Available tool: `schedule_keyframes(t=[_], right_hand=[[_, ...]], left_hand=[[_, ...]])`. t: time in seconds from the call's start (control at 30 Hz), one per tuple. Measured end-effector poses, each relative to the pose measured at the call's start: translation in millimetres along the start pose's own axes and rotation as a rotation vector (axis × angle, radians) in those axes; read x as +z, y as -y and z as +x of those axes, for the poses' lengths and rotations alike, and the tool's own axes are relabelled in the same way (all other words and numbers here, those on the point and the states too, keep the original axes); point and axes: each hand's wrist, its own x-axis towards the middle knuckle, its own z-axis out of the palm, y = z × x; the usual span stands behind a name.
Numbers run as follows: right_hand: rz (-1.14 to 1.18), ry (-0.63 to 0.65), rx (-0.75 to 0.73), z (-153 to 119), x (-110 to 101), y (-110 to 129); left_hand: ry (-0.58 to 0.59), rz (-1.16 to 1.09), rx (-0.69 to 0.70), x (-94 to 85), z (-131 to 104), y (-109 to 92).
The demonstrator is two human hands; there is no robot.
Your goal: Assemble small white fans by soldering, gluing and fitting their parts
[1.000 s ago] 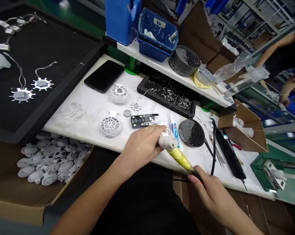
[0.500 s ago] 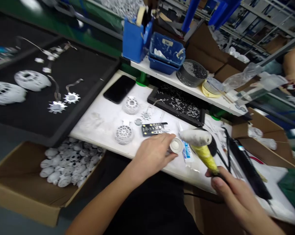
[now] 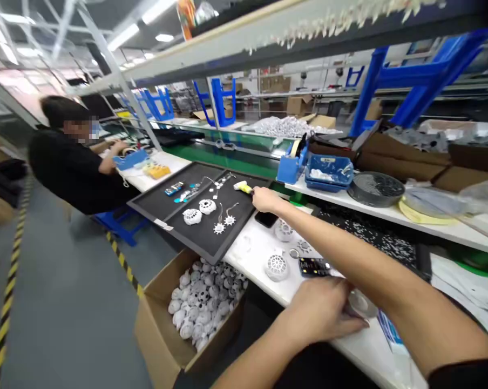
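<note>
My right hand [image 3: 265, 200] reaches across my left arm toward the black tray [image 3: 211, 249], closed round the dark handle of a hammer [image 3: 243, 187] with yellow wrapping and a white head. The hammer head is over the tray. Near the front of the white table, my left hand [image 3: 323, 308] grips a small clear round part [image 3: 362, 303]. Beside it lie a black circuit board [image 3: 313, 267], a metal ring [image 3: 294, 253] and a white slotted housing [image 3: 276, 267]. White housings [image 3: 192, 216] and star-shaped metal pieces [image 3: 219, 228] lie on the tray.
A cardboard box [image 3: 158, 324] of white housings stands below the table. Blue bins [image 3: 329, 172] and a round grey container [image 3: 375, 189] sit on the shelf at the right. A blue-white tube [image 3: 392, 332] lies near my right forearm. A person [image 3: 78, 156] sits at the far left.
The view has swung left. My right hand has carried the hammer from the right side across to the black tray. My left hand still holds the round part over the table.
</note>
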Motion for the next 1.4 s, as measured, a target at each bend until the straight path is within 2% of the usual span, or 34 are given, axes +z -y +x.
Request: schedule_keyframes(t=[0.07,0.13,0.23,0.3,0.4,0.5,0.57,0.6,0.63,0.7,0.8,0.93,1.03,1.17,1.2,1.27,1.4], right_hand=[[-0.054,-0.021,-0.006,16.1,4.8,10.7],[-0.107,-0.051,-0.020,19.0,3.6,13.7],[-0.180,-0.084,-0.063,5.6,-12.3,3.8],[-0.224,-0.089,-0.102,-18.9,-31.8,-11.8],[-0.285,-0.064,-0.141,-89.3,-64.2,-42.0],[-0.359,-0.062,-0.099,-190.8,-76.1,-66.6],[-0.393,-0.068,-0.013,-255.9,-62.2,-77.3],[-0.400,-0.121,0.057,-282.5,-49.3,-81.6],[-0.389,-0.158,0.117,-303.7,-33.8,-85.2],[-0.334,-0.233,0.219,-328.3,-0.5,-90.6],[-0.207,-0.309,0.298,-330.4,36.0,-94.4],[-0.083,-0.391,0.309,-318.9,48.0,-98.1],[-0.028,-0.429,0.311,-318.8,51.2,-102.4],[0.051,-0.512,0.291,-321.2,55.4,-107.3],[0.091,-0.548,0.278,-322.6,53.9,-107.3],[0.225,-0.624,0.265,-328.1,46.3,-104.7],[0.503,-0.838,0.263,-349.8,22.4,-91.8]], left_hand=[[-0.020,0.047,0.015,4.9,0.2,3.6],[-0.047,0.078,0.034,7.1,-0.2,5.9],[-0.072,0.038,0.059,4.8,-2.3,5.4],[-0.088,0.004,0.083,1.7,-4.0,4.3],[-0.098,0.007,0.101,-0.6,-5.0,4.7],[-0.084,-0.013,0.058,0.9,-3.4,6.7],[-0.095,-0.045,0.051,2.7,-1.5,7.6],[-0.102,-0.054,0.057,3.5,-0.8,7.6],[-0.103,-0.057,0.065,3.7,-0.5,7.2],[-0.087,-0.044,0.070,1.5,-2.5,4.9],[-0.053,0.010,0.085,-12.4,-12.9,-1.6],[-0.084,0.213,0.111,-44.7,-23.1,-7.0],[-0.110,0.402,0.029,-59.3,-9.6,-2.4],[0.034,0.542,-0.037,-64.0,21.3,8.7],[0.062,0.527,-0.038,-65.5,25.5,10.2],[0.042,0.394,-0.050,-68.9,25.7,9.2],[-0.174,-0.205,-0.154,-64.7,-0.6,-6.5]])
